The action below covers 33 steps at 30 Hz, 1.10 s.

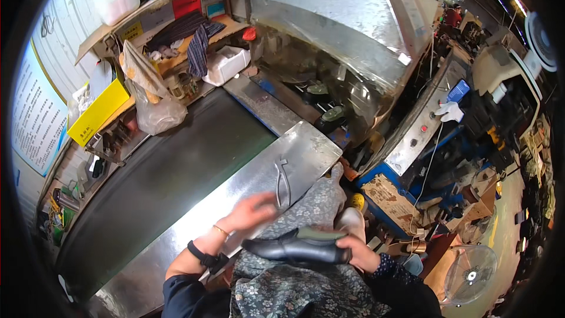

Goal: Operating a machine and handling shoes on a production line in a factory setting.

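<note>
My right hand (360,254) is closed round the heel end of a black leather shoe (288,248), held on its side over my lap with its toe to the left. A green shoe last (321,234) shows in the shoe's opening. My left hand (253,211), somewhat blurred, hovers at the edge of the metal ledge with its fingers stretched out and nothing seen in them. Just beyond its fingertips, metal pincers (283,182) lie on the shiny metal ledge (235,200). A dark floral apron (294,288) covers my lap.
Behind the ledge runs a dark conveyor belt (176,147). A wooden shelf (159,41) beyond it carries a yellow box (97,112), a white tray (226,66) and cloths. Several shoes on green lasts stand at the back. A blue-framed machine (406,165) and a fan (471,275) are on the right.
</note>
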Each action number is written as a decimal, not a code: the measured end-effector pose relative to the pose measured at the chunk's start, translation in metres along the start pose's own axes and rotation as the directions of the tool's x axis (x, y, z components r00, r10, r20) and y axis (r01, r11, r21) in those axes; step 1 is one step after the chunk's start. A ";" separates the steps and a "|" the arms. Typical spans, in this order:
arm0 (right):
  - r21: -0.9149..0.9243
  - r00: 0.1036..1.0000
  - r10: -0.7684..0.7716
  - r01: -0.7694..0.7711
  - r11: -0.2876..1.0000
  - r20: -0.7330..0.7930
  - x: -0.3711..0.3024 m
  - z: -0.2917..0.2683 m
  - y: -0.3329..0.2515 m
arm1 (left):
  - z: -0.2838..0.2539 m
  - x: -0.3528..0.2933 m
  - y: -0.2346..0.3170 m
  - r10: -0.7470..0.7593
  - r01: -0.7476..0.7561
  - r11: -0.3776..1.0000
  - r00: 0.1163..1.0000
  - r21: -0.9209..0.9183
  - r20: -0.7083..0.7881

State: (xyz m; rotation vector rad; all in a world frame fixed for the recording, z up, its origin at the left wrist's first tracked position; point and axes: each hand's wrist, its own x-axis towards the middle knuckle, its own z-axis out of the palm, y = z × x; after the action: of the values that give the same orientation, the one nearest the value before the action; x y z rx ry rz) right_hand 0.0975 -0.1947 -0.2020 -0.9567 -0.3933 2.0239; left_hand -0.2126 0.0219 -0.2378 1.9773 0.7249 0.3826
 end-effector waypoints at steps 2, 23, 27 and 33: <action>0.109 0.996 -0.066 0.071 0.992 -0.055 0.025 -0.002 -0.005 | -0.024 -0.007 -0.049 0.044 0.155 0.900 0.897 0.408 -0.439; -0.762 0.909 0.010 0.344 0.549 0.417 0.243 0.128 -0.001 | -0.017 -0.022 -0.122 0.140 0.177 0.747 0.900 0.641 -0.412; -0.910 0.970 -0.144 0.236 0.340 0.198 0.157 0.087 0.046 | -0.022 -0.006 -0.119 0.260 0.087 0.761 0.867 0.643 -0.425; -0.906 0.815 -0.483 0.412 0.094 0.320 0.110 0.059 0.041 | -0.023 -0.089 -0.119 0.087 0.396 0.817 0.633 0.419 -0.769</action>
State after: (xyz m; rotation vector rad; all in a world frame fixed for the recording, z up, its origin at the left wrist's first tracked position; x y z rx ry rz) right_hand -0.0089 -0.1267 -0.2398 -1.3376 -1.8427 0.9518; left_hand -0.3336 0.0243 -0.3275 2.2318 1.7296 1.0383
